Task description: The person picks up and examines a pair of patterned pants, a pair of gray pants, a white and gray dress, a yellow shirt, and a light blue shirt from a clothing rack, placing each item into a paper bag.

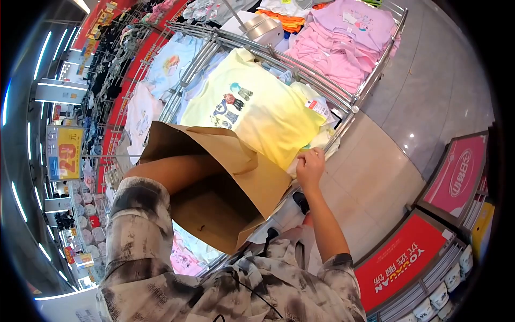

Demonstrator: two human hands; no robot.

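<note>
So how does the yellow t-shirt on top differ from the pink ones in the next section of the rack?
The yellow t-shirt lies spread out singly, its cartoon print and a price tag showing; the pink t-shirts sit folded in stacked piles. The right hand grips the yellow t-shirt's lower edge; no hand touches the pink t-shirts. Both lie in the metal wire rack.

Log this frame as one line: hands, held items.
left hand: hidden inside brown paper bag | right hand: gripping hem of yellow printed T-shirt | wire-railed display table
</note>
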